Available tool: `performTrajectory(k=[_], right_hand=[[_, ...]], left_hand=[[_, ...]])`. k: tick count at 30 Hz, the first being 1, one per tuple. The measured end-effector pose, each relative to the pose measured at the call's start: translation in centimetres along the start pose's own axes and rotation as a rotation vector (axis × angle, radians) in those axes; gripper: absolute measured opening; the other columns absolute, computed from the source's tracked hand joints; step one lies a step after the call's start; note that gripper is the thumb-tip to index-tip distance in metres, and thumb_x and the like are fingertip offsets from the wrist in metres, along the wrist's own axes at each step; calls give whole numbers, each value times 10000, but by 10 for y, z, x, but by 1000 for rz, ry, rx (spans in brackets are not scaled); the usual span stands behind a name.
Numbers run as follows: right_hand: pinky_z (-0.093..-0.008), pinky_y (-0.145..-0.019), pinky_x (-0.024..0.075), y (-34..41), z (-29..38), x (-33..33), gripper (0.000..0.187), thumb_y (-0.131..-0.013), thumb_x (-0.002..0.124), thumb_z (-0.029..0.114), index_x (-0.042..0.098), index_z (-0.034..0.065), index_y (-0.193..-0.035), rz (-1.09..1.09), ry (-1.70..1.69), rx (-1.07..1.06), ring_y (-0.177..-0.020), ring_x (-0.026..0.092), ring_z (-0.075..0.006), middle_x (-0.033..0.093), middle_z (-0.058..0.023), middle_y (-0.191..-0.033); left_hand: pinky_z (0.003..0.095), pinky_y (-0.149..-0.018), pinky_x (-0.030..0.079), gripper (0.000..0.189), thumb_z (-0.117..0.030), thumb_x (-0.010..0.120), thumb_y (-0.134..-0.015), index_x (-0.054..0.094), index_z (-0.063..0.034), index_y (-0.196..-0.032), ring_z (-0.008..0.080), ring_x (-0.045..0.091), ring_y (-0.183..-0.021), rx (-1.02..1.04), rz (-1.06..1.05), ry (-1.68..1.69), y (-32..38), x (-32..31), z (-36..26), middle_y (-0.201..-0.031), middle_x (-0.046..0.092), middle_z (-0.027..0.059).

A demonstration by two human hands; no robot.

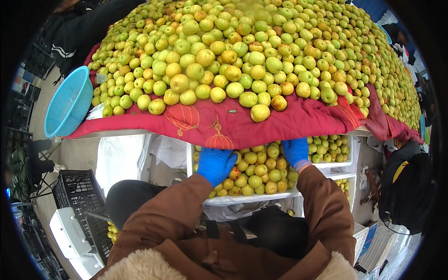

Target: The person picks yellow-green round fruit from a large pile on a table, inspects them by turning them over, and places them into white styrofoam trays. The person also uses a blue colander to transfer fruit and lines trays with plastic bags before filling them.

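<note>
A large heap of yellow-green jujube-like fruits [257, 57] lies on a red quilted cloth [224, 122] over the table. Below the table's edge stands a white crate [241, 199] of the same fruits. My left hand [216, 164], in a blue glove, rests over the crate's left part, its fingertips at the cloth's hem; whether it holds a fruit is hidden. At the crate's right side is my right hand [295, 152], also blue-gloved, with its fingers partly under the cloth's edge. What those fingers touch cannot be seen.
A blue plastic basket [68, 101] leans at the table's left corner. Black plastic crates [78, 199] and a white foam box [70, 232] stand at lower left. Another white crate of fruits [329, 150] sits right of my right hand. A person in a dark jacket [75, 28] is at upper left.
</note>
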State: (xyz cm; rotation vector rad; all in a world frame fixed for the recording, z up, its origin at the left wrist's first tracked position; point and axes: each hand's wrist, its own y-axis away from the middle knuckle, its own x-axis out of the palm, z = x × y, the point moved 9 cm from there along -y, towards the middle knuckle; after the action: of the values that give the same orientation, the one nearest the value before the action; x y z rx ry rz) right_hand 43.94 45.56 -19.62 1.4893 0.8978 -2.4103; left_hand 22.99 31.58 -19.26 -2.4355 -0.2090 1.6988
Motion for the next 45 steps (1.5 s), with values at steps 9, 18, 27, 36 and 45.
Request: performTrajectory(k=[9,18,27,36,45], right_hand=[[-479,-895,449,5,5,1,317,-793,624,105,628,55,-1106,78,-300,70,-1048,560,-421,617,-215,-1117],[-511,-1049,298,24,63,48,397,-914,534,272,545,79,-1261,479,-136,-155,-1227,444,-412,519,-212,-1298],[-543,-1040,272,21,82,44,444,-904,516,345,539,102,-1274,486,-80,-154,-1238,431,-406,507,-209,-1313],[-462,-935,422,22,141,-12,406,-895,553,377,597,162,-1236,1010,-8,-360,-1037,597,-315,650,-149,-1068],[-378,-582,507,-176,226,-82,222,-843,637,186,673,166,-1061,93,-253,-363,-693,638,-280,653,-62,-818]], left_hand=[[482,-869,464,395,-383,667,-805,663,-115,-1094,373,603,-988,-82,-124,310,-11,-19,11,-1074,651,160],[496,-901,433,440,-403,633,-828,624,-101,-1148,380,575,-1052,-99,-96,283,-9,-14,11,-1147,622,173],[491,-914,428,433,-414,603,-835,638,-101,-1132,384,578,-1042,-179,-8,298,-6,-8,17,-1137,628,179],[425,-779,511,344,-404,591,-844,659,-99,-990,344,640,-867,109,440,236,-7,-52,-35,-1009,649,156],[311,-811,510,441,-460,480,-966,692,-90,-1081,158,649,-862,-83,1123,1098,0,-63,-37,-990,706,49]])
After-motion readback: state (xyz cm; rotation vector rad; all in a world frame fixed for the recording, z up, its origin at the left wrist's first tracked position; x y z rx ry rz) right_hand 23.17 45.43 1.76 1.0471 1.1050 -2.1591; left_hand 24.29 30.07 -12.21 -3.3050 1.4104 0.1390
